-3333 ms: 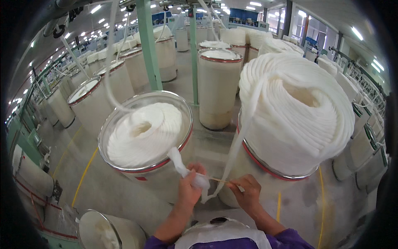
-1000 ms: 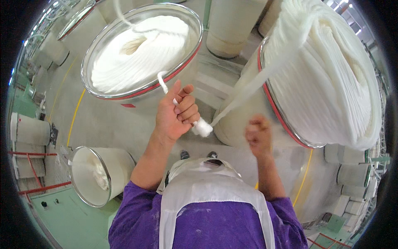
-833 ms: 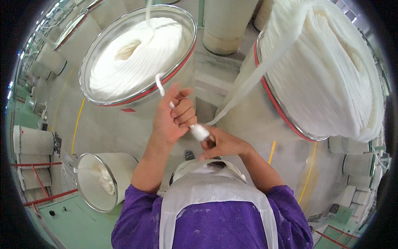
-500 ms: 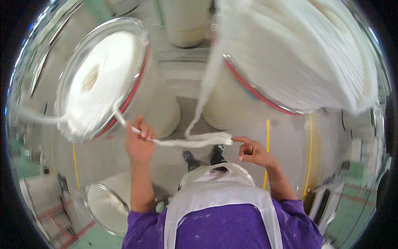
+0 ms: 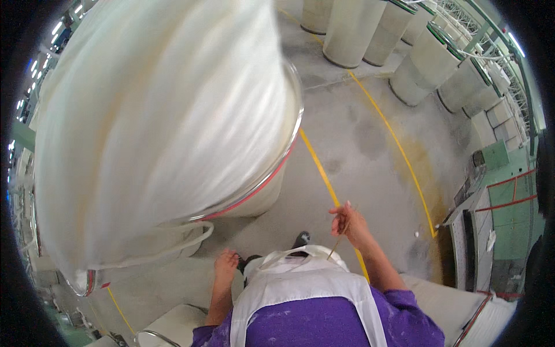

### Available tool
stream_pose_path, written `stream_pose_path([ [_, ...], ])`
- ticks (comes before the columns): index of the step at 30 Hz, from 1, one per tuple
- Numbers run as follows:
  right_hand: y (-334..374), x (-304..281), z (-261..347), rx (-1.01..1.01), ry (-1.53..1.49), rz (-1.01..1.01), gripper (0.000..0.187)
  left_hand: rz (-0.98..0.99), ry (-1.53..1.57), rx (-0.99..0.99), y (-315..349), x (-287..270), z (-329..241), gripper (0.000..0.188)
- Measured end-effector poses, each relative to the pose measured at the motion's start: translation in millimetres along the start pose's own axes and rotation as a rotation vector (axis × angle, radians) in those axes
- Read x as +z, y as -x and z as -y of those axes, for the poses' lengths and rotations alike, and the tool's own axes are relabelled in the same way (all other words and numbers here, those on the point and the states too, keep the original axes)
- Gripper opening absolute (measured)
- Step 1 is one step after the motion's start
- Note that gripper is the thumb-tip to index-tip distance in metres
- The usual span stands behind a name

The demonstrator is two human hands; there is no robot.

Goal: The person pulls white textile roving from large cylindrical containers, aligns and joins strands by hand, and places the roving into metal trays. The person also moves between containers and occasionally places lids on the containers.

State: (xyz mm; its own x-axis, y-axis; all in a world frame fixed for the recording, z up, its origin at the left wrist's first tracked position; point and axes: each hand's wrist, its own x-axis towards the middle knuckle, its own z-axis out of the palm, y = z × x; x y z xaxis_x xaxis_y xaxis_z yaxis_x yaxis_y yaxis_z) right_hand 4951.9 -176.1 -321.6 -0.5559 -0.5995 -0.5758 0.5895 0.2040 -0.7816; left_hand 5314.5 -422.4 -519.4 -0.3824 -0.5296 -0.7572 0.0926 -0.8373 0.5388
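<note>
A tall can (image 5: 254,196) with a metal rim and red band stands at the left, heaped high with thick white fibre sliver (image 5: 173,110). One loose strand of sliver (image 5: 173,248) loops out below the can's rim. Under that loop, to its right, is my left hand (image 5: 225,265), its fingers loosely bent and no held thing visible. My right hand (image 5: 351,224) is raised in front of my right side, fingers curled on a thin brown stick or cord (image 5: 334,248) that slants down to my white apron (image 5: 306,277). Its exact kind is too fine to tell.
Several tall pale cans (image 5: 352,34) stand at the far right. Yellow lines (image 5: 393,141) run along the grey floor. A green and grey machine (image 5: 480,237) is at the right. Further cans, one at the lower left (image 5: 176,324) and one at the lower right (image 5: 445,306), stand close to me.
My view has swung right, so the heaped can now fills the left. The strand has left my left hand, which has dropped lower. A thin brown piece now shows at my right hand.
</note>
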Motion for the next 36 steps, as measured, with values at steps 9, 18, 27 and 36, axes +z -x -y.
stream_pose_path([
  [9,-63,-109,61,-0.070,-0.024,0.000,0.061,0.520,-0.885,0.220,-27,349,11,0.032],
  [18,-200,-182,220,-0.258,0.262,-0.034,0.061,0.505,-1.046,0.574,-96,571,-10,0.032],
  [27,-403,-200,412,-0.323,0.428,0.039,0.061,0.163,-0.766,0.613,-192,662,-113,0.029],
  [36,-626,-42,588,-0.552,0.767,0.584,0.046,-0.267,-0.474,0.831,-266,725,-218,0.023],
])
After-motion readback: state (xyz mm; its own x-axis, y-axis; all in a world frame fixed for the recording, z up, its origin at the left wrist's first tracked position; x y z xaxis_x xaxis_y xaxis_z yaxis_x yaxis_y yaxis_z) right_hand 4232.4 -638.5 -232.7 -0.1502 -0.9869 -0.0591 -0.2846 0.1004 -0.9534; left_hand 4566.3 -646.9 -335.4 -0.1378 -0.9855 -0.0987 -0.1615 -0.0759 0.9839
